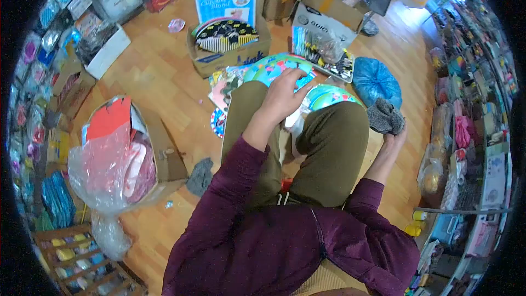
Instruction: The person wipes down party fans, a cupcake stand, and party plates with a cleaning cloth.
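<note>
My right hand (395,138) is closed on a bunched dark grey cloth (386,117), out to the right of my knee; whether it is a sock or a rag cannot be made out. Over my left knee reaches my left hand (282,97), its fingers and thumb apart and nothing visibly gripped. Just past its fingertips lie round, brightly printed party pieces (268,68) in blue and green. Another printed piece (331,96) shows between my knees. On the floor to the left lies a second grey cloth (200,177), crumpled.
Ahead stands a cardboard box (230,61) with a cupcake stand pack (227,1). Right of it are a tray of small items (344,71) and a blue plastic bag (378,83). An open carton (167,156) stands left. Packed shelves (466,131) line the right side.
</note>
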A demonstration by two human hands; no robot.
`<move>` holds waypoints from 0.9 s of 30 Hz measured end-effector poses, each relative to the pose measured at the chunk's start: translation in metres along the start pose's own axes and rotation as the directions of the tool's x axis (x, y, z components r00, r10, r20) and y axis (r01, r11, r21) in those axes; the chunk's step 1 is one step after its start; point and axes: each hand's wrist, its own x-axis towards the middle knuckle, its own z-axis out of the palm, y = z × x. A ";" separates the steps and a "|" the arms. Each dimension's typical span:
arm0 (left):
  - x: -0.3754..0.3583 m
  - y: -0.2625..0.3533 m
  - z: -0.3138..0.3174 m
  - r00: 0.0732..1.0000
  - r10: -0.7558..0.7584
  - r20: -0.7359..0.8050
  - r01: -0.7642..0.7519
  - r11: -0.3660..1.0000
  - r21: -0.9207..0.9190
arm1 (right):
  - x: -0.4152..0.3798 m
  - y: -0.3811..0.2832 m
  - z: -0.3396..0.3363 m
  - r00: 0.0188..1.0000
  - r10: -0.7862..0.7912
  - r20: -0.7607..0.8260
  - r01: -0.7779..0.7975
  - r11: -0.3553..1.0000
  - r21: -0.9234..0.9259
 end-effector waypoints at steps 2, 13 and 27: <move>-0.004 -0.006 -0.005 0.998 0.056 -0.017 -0.054 0.996 0.071 | 0.015 0.018 -0.013 0.999 0.041 0.015 -0.041 0.999 -0.015; -0.011 -0.030 -0.031 0.997 -0.026 -0.078 0.053 0.927 0.372 | 0.046 0.089 -0.044 0.979 0.195 -0.063 -0.201 0.974 -0.108; 0.008 -0.016 -0.051 0.893 -0.329 -0.308 0.257 0.933 -0.252 | 0.037 0.036 -0.174 0.957 0.185 -0.223 -0.202 0.978 -0.054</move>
